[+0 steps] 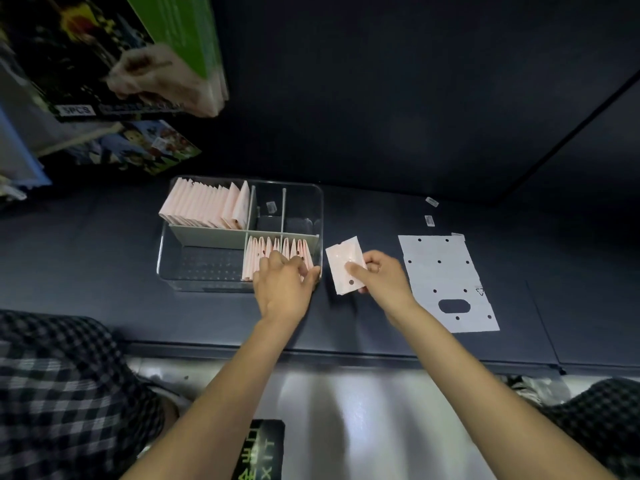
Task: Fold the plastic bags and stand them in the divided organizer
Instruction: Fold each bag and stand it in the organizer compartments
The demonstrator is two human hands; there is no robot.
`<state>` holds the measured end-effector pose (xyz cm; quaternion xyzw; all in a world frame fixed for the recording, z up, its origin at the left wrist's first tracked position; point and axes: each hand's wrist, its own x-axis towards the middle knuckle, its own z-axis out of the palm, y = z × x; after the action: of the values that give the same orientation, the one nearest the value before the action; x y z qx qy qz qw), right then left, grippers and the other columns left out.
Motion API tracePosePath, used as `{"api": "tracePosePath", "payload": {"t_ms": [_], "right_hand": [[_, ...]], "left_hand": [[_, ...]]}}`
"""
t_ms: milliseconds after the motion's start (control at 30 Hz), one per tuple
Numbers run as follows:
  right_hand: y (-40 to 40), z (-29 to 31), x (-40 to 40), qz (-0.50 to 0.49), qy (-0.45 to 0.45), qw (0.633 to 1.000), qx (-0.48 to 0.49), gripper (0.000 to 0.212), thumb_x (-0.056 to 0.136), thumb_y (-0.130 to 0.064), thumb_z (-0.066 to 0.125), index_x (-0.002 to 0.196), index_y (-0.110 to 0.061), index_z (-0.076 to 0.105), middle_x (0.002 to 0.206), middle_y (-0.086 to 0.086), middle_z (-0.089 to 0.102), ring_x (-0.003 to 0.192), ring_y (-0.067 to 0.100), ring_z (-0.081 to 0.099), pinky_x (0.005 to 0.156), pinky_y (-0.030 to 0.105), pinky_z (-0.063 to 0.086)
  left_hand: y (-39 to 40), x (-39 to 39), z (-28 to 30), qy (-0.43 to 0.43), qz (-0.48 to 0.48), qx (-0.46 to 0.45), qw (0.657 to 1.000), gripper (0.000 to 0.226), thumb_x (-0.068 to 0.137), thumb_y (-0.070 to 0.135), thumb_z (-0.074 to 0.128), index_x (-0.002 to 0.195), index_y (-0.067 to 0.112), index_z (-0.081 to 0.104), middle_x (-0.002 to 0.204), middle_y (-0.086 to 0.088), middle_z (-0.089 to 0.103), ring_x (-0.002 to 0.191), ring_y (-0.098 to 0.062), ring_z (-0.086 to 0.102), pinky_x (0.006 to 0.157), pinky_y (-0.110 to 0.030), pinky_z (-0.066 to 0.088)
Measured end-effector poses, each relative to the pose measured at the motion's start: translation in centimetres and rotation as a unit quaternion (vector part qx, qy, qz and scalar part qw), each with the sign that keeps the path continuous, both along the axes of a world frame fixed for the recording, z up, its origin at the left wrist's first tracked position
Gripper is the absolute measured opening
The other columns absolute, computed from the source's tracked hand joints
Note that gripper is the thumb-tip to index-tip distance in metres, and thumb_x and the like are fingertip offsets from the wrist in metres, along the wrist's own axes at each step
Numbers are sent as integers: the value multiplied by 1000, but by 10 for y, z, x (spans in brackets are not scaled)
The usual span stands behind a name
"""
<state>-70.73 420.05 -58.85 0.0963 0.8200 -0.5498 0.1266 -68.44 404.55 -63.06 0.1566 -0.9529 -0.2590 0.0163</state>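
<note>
A clear divided organizer [166,258] stands on the dark table. Its back left compartment holds a row of folded pink bags [204,206] standing upright. The front right compartment holds several more folded pink bags [270,247]. My left hand [284,289] reaches into that compartment, fingers on the bags and thumb at the organizer's right wall. Just right of the organizer, my right hand [381,278] pinches a folded pink bag [343,265] above the table. A flat unfolded white bag [446,282] with punched holes lies further right.
Another person's hand [152,77] holds printed packages [86,53] at the upper left, above more packages [138,147]. Two small labels [430,211] lie on the table behind the flat bag. The table's front edge runs below my wrists; checked fabric [69,393] is at lower left.
</note>
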Motion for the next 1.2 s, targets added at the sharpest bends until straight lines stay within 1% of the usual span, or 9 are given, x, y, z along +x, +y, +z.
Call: {"api": "tracePosePath", "payload": {"t_ms": [100,167,333,467,633,733,833,1000,1200], "right_hand": [[-14,-1,-8,3,19,1000,18,7,85,-12,63,84,-9,57,81,7,69,67,13,64,48,17,47],[-22,-2,-14,10,32,999,42,8,85,-12,64,81,-13,56,78,4,68,67,15,64,49,20,49],[-38,-6,-25,68,51,985,151,10,82,-13,64,78,-16,55,72,-1,64,71,22,63,69,39,55],[-53,-9,-27,106,83,954,270,5,81,-13,56,84,-12,53,83,10,67,80,30,61,63,33,46],[-75,-13,-26,107,93,928,344,14,82,-8,50,95,-5,51,91,17,64,84,38,59,59,30,36],[-79,-16,-24,111,86,925,353,15,86,-13,50,98,-5,53,91,17,65,85,38,60,61,31,40],[-76,-15,-21,100,84,936,327,34,93,-39,49,88,-6,60,84,13,67,82,33,61,64,32,44],[-68,-18,-22,79,76,937,333,33,90,-36,55,74,-10,64,78,10,67,79,31,62,62,30,44],[-69,-27,-28,48,30,941,334,38,80,-52,65,64,-20,52,79,3,66,76,26,61,58,27,38]], "left_hand": [[0,-9,-3,-10,0,-36,999,35,88,52,52,92,21,67,104,-3,52,104,-24,44,87,-36,34],[0,-14,-5,-15,1,-72,997,35,88,50,52,95,20,67,106,-4,53,104,-24,44,86,-36,32],[-2,-19,-8,-15,6,-92,996,27,88,37,51,94,17,68,105,-5,52,101,-24,43,82,-35,30],[-5,-18,-7,7,12,-86,996,22,86,32,54,89,15,67,101,-5,53,98,-24,44,80,-35,29],[-7,-15,-9,29,14,-68,997,23,87,35,55,88,15,66,100,-6,53,98,-26,45,80,-37,29],[-8,-13,-12,26,12,-65,997,26,90,38,51,91,16,66,100,-6,53,98,-26,45,81,-37,31],[-8,-11,-13,28,21,-47,998,26,91,37,50,93,16,66,101,-6,53,98,-26,45,81,-36,31],[-6,-9,-13,38,23,-21,999,26,90,40,54,92,17,66,100,-6,53,99,-26,46,82,-37,31],[-8,-5,-12,42,20,-1,999,19,89,36,56,94,20,66,103,-4,52,101,-23,45,84,-34,30]]}}
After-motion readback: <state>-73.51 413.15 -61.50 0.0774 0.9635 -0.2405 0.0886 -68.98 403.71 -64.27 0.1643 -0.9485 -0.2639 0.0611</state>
